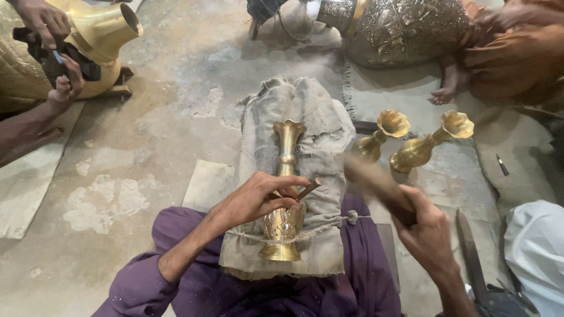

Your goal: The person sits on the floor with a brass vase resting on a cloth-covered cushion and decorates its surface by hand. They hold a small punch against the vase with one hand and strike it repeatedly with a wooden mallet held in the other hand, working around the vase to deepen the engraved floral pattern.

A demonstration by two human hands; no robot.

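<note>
A slim brass vase [286, 170] lies lengthwise on a padded sack cushion [320, 123] across my lap, tied down by a cord over its round belly. My left hand [258, 196] rests on the vase and pinches a small chisel [308, 189] against the belly. To the right, my right hand [426, 226] grips a wooden mallet [376, 185], blurred in motion, raised just right of the chisel.
Two more brass vases [382, 136] [432, 144] lie on a mat at right. Another person's hands [56, 53] work a large brass vessel [103, 32] at upper left. A big engraved vessel [405, 29] and someone's foot [443, 88] are at the top. Shears [470, 252] lie at lower right.
</note>
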